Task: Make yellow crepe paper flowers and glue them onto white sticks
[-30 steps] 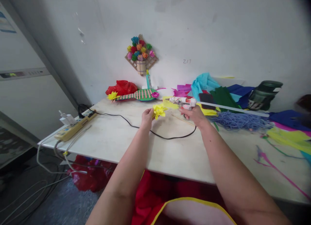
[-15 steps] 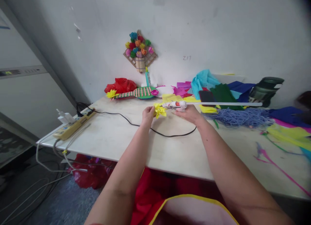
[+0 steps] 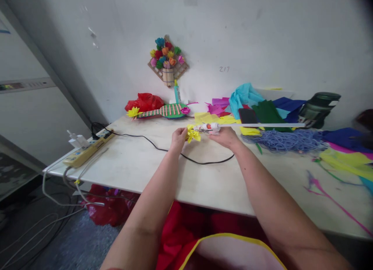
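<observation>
Between the fingers of my left hand [image 3: 178, 139] is a yellow paper flower [image 3: 193, 134], held above the table. My right hand [image 3: 224, 137] is wrapped round a white hot glue gun [image 3: 207, 127]. The gun's tip points left and meets the flower's edge; whether it touches the petals I cannot tell. A long clear glue stick [image 3: 262, 125] juts out of the gun's back end to the right. Behind my hands lies a green paper lute-shaped craft [image 3: 171, 111] with striped strings, a yellow flower on its neck and a pink one on its body.
A black cord [image 3: 154, 146] loops over the table [image 3: 140, 165] from a power strip [image 3: 87, 147] at the left. Coloured paper [image 3: 247, 97], a phone [image 3: 247, 116], blue shredded strands [image 3: 288, 141] and a dark green bottle [image 3: 319, 106] crowd the right. A flower basket craft [image 3: 167, 62] is on the wall.
The glue gun has shifted and turned slightly, its glue stick's end moving left. The yellow flower has moved a little to the right. Both hands keep their hold.
</observation>
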### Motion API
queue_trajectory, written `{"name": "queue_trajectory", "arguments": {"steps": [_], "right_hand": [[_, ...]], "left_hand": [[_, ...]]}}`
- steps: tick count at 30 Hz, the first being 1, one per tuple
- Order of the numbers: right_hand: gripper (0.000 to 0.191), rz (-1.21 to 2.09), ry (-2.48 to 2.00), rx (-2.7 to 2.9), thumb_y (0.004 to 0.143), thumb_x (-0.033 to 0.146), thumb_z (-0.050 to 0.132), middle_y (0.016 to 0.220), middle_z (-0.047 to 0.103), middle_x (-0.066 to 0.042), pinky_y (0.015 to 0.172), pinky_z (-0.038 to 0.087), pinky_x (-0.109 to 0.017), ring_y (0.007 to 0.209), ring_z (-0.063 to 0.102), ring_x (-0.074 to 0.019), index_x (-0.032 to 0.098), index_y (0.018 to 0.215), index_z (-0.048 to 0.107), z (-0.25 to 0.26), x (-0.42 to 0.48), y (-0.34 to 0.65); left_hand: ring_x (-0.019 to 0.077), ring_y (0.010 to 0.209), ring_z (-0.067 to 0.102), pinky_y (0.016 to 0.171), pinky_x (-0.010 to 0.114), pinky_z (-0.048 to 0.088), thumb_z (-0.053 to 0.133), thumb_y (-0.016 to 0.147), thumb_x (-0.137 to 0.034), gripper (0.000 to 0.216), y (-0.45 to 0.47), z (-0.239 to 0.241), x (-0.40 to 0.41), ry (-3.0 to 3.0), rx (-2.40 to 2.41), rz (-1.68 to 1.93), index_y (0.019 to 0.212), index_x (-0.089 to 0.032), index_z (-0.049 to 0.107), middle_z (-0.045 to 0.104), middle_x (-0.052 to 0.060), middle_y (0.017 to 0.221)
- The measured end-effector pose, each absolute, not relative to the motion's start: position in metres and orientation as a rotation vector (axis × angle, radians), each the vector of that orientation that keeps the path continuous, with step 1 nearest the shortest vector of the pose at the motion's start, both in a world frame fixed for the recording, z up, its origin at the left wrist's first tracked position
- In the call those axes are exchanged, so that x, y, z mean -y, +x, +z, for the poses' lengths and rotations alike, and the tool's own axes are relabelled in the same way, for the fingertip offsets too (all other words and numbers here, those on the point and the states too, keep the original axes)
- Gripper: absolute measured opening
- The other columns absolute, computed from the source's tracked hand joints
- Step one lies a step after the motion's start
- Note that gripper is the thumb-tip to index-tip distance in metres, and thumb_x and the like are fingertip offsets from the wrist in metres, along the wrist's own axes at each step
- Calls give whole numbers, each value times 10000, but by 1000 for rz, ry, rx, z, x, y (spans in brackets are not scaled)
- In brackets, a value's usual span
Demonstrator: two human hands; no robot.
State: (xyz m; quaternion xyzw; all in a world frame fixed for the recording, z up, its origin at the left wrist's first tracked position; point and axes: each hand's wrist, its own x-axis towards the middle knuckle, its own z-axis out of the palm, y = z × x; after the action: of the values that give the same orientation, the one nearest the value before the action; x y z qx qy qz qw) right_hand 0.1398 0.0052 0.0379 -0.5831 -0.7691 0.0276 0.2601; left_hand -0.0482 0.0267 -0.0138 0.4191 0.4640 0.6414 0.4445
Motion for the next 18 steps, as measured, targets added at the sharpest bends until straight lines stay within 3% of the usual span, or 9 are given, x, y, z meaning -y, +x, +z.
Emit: {"name": "queue_trajectory", "arguments": {"steps": [18], "right_hand": [[384,-34,-1686,2135,709,451,486,948,672,-73,658,432,-300,863,600,-257,228,970,658,35,-9,134]], "left_hand": [[114,561,559,547,247,453,603,686,-299,189,-47,-13,-26,1023,-1158,1569,756,-124,582,600,38,665]]}}
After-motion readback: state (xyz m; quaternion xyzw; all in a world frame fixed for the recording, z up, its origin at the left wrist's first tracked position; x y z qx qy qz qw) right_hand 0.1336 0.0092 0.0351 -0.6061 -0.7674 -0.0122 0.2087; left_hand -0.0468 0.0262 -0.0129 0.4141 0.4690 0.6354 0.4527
